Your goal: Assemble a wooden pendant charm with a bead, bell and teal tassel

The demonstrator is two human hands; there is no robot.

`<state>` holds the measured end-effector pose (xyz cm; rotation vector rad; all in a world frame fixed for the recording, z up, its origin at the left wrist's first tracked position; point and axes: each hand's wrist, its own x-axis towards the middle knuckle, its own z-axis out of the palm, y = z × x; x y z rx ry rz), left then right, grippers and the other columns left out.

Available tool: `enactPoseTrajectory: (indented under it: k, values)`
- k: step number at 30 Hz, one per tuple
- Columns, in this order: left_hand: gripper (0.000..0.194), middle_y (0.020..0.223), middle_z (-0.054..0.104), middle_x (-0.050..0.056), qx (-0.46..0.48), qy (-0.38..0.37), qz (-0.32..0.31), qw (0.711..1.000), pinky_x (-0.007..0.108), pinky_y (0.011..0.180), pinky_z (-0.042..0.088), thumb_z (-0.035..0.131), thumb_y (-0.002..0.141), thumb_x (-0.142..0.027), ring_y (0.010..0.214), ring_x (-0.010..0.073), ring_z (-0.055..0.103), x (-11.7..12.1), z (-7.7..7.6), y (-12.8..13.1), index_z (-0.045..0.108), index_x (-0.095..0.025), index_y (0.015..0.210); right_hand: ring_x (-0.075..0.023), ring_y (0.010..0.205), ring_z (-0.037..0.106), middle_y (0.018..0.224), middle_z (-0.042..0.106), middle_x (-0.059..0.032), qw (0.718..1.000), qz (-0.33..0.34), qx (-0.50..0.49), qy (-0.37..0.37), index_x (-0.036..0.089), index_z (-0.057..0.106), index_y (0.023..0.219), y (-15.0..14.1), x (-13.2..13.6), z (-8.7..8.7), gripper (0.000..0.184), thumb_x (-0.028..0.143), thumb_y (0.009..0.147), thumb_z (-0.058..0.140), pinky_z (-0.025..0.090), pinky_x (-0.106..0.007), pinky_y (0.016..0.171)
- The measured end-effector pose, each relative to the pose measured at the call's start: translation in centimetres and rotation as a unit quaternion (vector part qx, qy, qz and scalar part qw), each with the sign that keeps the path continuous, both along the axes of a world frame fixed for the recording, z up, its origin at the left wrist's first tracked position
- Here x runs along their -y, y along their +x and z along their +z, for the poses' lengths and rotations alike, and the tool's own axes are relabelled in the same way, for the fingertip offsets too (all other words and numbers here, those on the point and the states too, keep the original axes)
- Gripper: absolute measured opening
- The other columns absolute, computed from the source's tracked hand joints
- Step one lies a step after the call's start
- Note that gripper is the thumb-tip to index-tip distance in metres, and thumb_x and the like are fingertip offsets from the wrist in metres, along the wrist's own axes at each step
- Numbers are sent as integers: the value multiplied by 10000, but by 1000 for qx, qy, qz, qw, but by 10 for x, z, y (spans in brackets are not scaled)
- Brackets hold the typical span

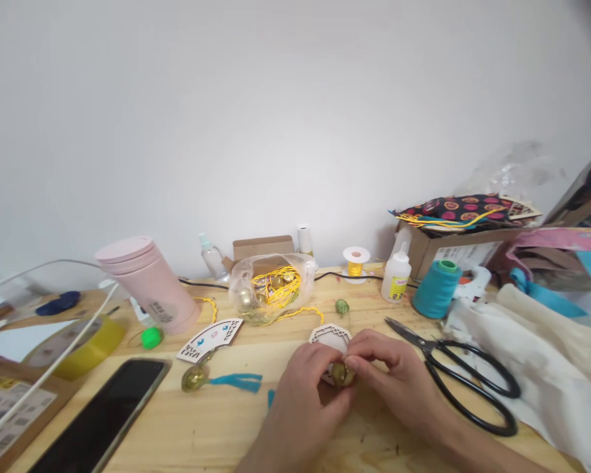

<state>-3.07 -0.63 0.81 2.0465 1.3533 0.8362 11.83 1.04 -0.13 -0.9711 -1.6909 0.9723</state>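
My left hand [308, 387] and my right hand [391, 368] meet over the wooden table, fingers closed around a gold bell [343, 374]. Right behind the bell lies a white openwork ornament plate [331, 336], partly covered by my fingers, with a yellow cord running from its top. A bit of blue tassel [271, 398] pokes out beside my left hand. To the left rests a fan-shaped ornament [211, 339] with a second gold bell [194, 378] and a blue tassel [236, 382]. Whatever fine part my right fingertips pinch at the bell cannot be made out.
Black-handled scissors [465, 368] lie right of my hands, near a teal thread cone [437, 289] and a glue bottle [396, 274]. Behind stands a plastic bag [239, 282] of bells and yellow cords. A pink tumbler [150, 286] and a phone [103, 414] are at left.
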Motion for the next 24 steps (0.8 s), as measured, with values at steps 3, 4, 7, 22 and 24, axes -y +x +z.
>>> enactPoseTrajectory:
  k: [3,4,7,22,24]
  values:
    - [126,831,583,28,20,-11,-6,1000,293,727,419,589,683,-199,820,190,514,-1,2,0,594,-212,809,-142,639,537,644,588,-23,1000,-5,4,-4,159,621,634,0,1,1,172,235,764,537,420,-245,615]
    - [150,858,584,33,31,-16,-7,999,292,741,421,593,683,-208,838,191,515,-1,2,-1,607,-216,832,-142,637,536,641,588,-22,1000,-6,4,-5,160,620,629,0,1,2,175,238,763,538,420,-245,612]
    - [166,928,579,40,71,-32,-11,997,280,790,418,562,717,-227,891,183,517,-3,2,-1,636,-233,865,-141,640,536,636,592,-19,1000,-6,-2,-9,168,618,613,0,3,4,190,247,766,536,422,-242,609]
    - [189,925,585,50,127,-40,-8,991,277,799,438,525,698,-111,899,174,547,-4,-1,-2,654,-207,798,-104,580,488,610,542,11,988,15,-98,-116,153,621,611,0,-1,-2,202,288,747,556,388,-206,550]
    - [203,935,587,49,132,-40,-7,990,280,812,433,519,687,-87,902,172,549,-5,-2,-3,644,-201,798,-98,561,463,589,529,18,985,3,-106,-139,147,616,603,0,-2,-4,217,313,734,568,368,-203,530]
